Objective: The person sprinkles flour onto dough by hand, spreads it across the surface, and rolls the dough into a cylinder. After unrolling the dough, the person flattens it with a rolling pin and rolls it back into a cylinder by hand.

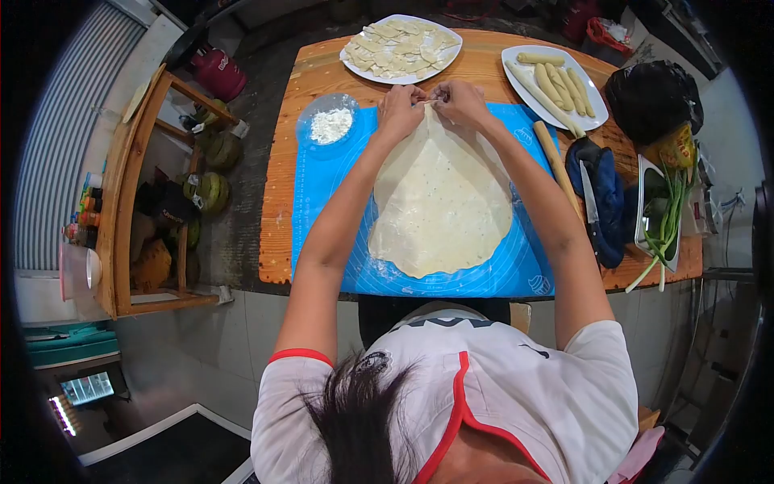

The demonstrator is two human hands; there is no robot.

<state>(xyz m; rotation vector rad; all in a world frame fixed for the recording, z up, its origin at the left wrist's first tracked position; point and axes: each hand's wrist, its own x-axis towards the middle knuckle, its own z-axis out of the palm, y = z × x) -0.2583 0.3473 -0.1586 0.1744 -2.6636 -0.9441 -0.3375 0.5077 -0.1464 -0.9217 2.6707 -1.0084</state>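
Both the left hand (401, 111) and right hand (461, 105) pinch the far tip of the dough sheet (442, 206), though their fingers crowd together so I can't swear to it, with it spread on the blue mat (324, 211), probably against sticking, and a powder bowl (326, 102) far left, likely for easy reach.

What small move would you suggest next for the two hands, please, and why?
Perhaps the left hand and right hand should ease apart, because the thin, pale dough sheet narrows to their close-set fingers, while its near part lies spread on the blue printed mat.
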